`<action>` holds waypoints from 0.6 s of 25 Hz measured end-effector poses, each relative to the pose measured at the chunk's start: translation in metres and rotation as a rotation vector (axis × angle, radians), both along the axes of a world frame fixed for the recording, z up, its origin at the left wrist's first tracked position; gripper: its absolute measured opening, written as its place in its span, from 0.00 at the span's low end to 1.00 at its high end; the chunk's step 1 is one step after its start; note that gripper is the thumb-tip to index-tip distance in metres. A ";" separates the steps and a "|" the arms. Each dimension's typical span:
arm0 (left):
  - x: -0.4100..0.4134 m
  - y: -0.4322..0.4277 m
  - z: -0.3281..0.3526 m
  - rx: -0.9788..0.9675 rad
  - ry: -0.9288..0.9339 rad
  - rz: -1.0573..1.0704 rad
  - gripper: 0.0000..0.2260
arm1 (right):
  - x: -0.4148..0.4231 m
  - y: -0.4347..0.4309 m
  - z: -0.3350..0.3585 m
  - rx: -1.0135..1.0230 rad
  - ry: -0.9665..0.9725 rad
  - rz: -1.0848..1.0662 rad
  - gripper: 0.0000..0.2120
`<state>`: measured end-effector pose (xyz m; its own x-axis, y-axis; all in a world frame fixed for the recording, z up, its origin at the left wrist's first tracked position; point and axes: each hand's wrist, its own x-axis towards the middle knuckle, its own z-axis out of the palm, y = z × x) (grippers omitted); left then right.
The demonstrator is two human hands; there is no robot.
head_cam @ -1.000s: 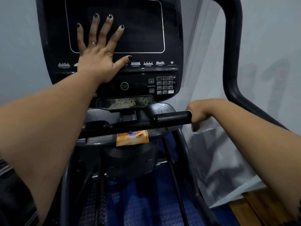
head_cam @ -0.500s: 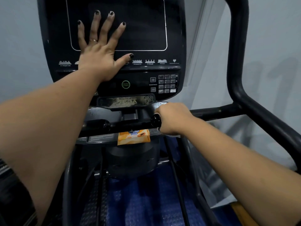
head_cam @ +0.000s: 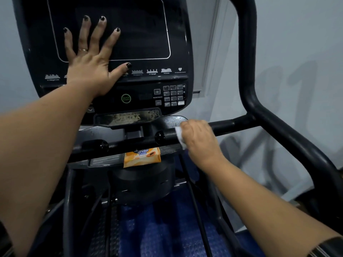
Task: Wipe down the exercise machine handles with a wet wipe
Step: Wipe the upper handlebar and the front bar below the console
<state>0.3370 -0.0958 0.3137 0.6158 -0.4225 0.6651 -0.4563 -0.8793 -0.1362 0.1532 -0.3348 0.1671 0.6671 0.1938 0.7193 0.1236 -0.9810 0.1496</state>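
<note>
Your right hand [head_cam: 199,140] curls around the round black handle [head_cam: 232,125], crumpled white wipe [head_cam: 179,135] pinned beneath it; your left hand [head_cam: 89,69] lies flat, outspread, on the glossy console [head_cam: 178,43].

Console [head_cam: 139,86] black, thin white outline round the screen, row of white icons under it. Start button [head_cam: 126,98]: green ring, green text. Keypad [head_cam: 173,95]: dark grey keys, white markings, one key white. Nameplate [head_cam: 128,117] black, speckled tan. Handle [head_cam: 228,125] black all over. Wipe [head_cam: 179,133] white. Pack [head_cam: 142,158] orange, blue-and-white label. Mat [head_cam: 157,234] blue, fine dotted pattern. Wall [head_cam: 297,34] pale grey. Left hand [head_cam: 89,67]: black nail polish, gold ring [head_cam: 83,50].
</note>
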 end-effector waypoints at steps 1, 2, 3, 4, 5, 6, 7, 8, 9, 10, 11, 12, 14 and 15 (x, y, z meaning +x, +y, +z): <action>0.000 0.000 -0.001 -0.001 -0.002 0.000 0.34 | -0.002 -0.014 -0.005 0.034 -0.014 -0.033 0.15; 0.000 0.000 -0.001 -0.002 -0.005 0.001 0.34 | -0.006 -0.028 -0.009 0.056 -0.017 -0.085 0.14; 0.000 0.000 -0.001 -0.003 -0.007 0.000 0.33 | -0.010 -0.041 -0.012 0.066 -0.019 -0.152 0.15; 0.000 -0.001 -0.001 -0.004 -0.009 -0.003 0.33 | -0.013 -0.052 -0.015 0.070 -0.018 -0.221 0.15; 0.000 -0.001 -0.001 -0.005 -0.011 -0.005 0.33 | -0.016 -0.059 -0.017 0.070 -0.015 -0.277 0.16; 0.000 -0.001 -0.001 -0.007 -0.012 -0.006 0.33 | -0.018 -0.062 -0.017 0.073 0.003 -0.316 0.16; 0.001 0.000 -0.001 -0.009 -0.012 -0.006 0.33 | -0.019 -0.062 -0.015 0.073 0.026 -0.342 0.17; 0.001 0.000 -0.001 -0.009 -0.012 -0.005 0.33 | -0.018 -0.062 -0.012 0.064 0.049 -0.359 0.16; 0.001 0.000 -0.001 -0.007 -0.015 -0.005 0.33 | -0.016 -0.062 -0.007 0.052 0.080 -0.374 0.16; 0.001 0.000 -0.001 -0.005 -0.018 -0.003 0.34 | -0.013 -0.061 0.003 0.050 0.146 -0.389 0.16; 0.001 0.000 -0.001 -0.003 -0.020 0.000 0.34 | -0.010 -0.061 0.014 0.057 0.249 -0.404 0.16; 0.001 0.000 -0.002 -0.002 -0.020 0.004 0.34 | -0.007 -0.059 0.025 0.056 0.373 -0.419 0.14; 0.001 0.000 -0.002 -0.002 -0.022 0.006 0.34 | -0.004 -0.056 0.047 0.057 0.578 -0.407 0.09; 0.002 0.000 -0.002 -0.006 -0.024 0.004 0.34 | -0.002 -0.052 0.055 0.055 0.642 -0.375 0.06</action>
